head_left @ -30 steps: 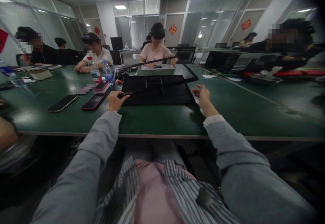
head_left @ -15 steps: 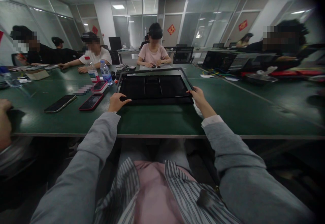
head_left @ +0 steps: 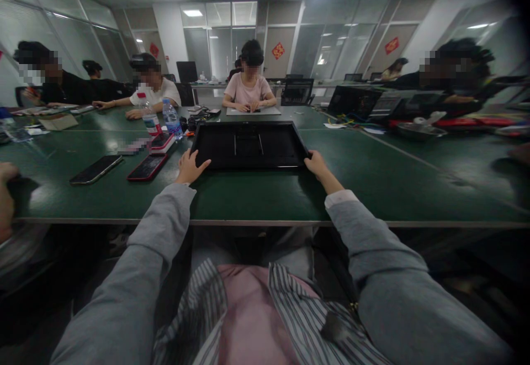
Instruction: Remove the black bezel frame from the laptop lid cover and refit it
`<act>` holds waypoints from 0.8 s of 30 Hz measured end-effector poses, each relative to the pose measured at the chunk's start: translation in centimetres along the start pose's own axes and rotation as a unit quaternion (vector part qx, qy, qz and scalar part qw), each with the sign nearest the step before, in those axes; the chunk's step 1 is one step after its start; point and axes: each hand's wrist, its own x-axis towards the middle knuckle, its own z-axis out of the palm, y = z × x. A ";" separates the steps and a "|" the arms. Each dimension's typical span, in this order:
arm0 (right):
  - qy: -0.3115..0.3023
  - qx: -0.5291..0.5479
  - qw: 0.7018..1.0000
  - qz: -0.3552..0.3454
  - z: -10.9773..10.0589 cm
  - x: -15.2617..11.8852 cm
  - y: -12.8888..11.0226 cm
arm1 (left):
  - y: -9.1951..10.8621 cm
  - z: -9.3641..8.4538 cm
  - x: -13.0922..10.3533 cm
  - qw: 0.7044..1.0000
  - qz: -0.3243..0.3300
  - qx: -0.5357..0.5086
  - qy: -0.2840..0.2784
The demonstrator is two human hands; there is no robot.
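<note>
Left hand (head_left: 190,167) rests spread against the black frame (head_left: 254,167); right hand (head_left: 317,165) grips its corner

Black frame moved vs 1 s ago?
Yes: downward, relative to the green table. The black frame, tilted above the black panel then, now lines up with the panel's outline.

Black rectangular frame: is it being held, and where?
The right hand holds the black rectangular frame by its near right corner; the left hand is at the near left corner, its grip unclear.
</note>
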 end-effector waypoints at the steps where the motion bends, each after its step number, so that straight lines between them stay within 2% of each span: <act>1: 0.009 0.014 1.000 0.015 0.1 -0.1 -0.2 | -0.3 0.1 0.3 0.999 -0.026 -0.018 -0.004; 4: 0.021 0.030 0.999 0.036 0.3 0.0 -0.3 | -1.2 0.3 1.3 0.994 -0.075 -0.085 -0.014; 8: 0.021 0.011 0.999 0.034 0.7 0.1 -0.1 | -1.9 -0.3 2.0 0.985 -0.120 -0.124 0.019; 14: 0.015 -0.001 0.999 0.028 1.5 0.0 -0.3 | -2.5 -2.2 1.2 0.979 -0.181 -0.039 0.088; 16: 0.014 -0.008 1.000 0.022 1.9 0.0 -0.4 | -2.5 -2.6 0.8 0.982 -0.175 0.003 0.075; 18: 0.018 -0.024 0.999 0.018 2.2 0.0 -0.4 | -2.3 -2.8 0.6 0.982 -0.178 0.046 0.040; 20: 0.032 -0.041 0.998 0.017 2.5 -0.1 -0.5 | -1.7 -2.9 0.5 0.978 -0.189 0.084 0.005; 24: 0.069 -0.067 0.995 0.022 2.8 -0.2 -0.8 | -0.4 -3.1 0.3 0.967 -0.209 0.142 -0.023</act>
